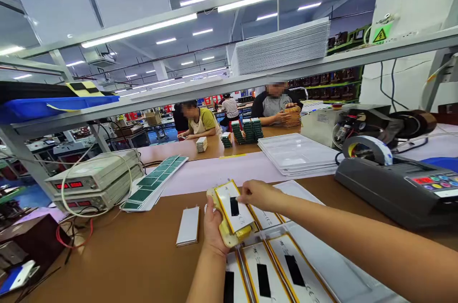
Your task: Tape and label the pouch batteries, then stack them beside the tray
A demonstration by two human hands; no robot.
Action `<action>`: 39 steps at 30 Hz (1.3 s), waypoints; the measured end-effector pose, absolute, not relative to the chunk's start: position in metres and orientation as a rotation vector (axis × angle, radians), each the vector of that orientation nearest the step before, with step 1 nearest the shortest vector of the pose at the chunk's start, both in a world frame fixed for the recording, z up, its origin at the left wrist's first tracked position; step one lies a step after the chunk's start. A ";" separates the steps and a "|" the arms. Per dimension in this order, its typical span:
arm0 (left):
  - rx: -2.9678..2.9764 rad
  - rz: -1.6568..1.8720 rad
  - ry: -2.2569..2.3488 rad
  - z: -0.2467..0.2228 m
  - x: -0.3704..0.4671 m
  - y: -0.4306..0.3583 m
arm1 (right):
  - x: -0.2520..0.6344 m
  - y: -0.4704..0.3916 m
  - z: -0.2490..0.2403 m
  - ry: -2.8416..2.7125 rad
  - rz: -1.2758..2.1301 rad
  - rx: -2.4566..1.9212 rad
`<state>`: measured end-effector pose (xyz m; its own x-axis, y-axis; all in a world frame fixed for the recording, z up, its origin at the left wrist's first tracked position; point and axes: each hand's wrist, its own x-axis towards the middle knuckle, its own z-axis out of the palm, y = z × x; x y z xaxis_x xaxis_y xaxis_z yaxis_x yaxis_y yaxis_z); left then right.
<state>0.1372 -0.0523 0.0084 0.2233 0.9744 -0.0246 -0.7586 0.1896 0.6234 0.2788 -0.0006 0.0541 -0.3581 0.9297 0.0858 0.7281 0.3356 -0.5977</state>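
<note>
My left hand point(213, 228) is wrapped around a pale yellow holder point(229, 240) with a white pouch battery cell point(226, 192) on it. The cell has yellow edges, printed marks and a black strip point(234, 206) across its middle. My right hand point(262, 195) is closed in a pinch at the strip's upper right; what its fingertips hold, if anything, is hidden. Below and to the right, several similar cells point(255, 255) lie in a clear plastic tray point(345, 267), some bearing black strips. Left of my left hand, a plain white cell point(188, 225) rests on the brown bench.
A tape dispenser point(386, 193) stands at right, a stack of plastic trays point(296, 150) behind. Left are green-and-white sheets point(155, 181) and stacked power supplies point(95, 181) with cables. Co-workers point(275, 102) sit across the bench beside stacked parts point(246, 131). A shelf point(200, 86) crosses overhead.
</note>
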 end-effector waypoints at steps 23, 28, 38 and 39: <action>0.359 1.626 0.445 -0.001 0.125 -0.045 | 0.393 0.060 -0.021 -2.370 0.415 -1.815; 0.382 1.602 0.418 -0.005 0.125 -0.043 | 0.385 0.057 -0.030 -2.145 0.987 -1.763; 0.382 1.468 0.429 -0.003 0.129 -0.046 | 0.321 0.041 0.058 -1.903 1.182 -1.397; 0.382 1.459 0.429 -0.002 0.130 -0.046 | 0.306 0.035 0.063 -1.925 1.205 -1.337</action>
<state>0.1301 -0.0460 -0.0017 0.0617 0.9970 -0.0477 -0.8640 0.0773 0.4974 0.3056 0.0355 0.0626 -0.3920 0.9164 -0.0808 0.4728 0.1253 -0.8722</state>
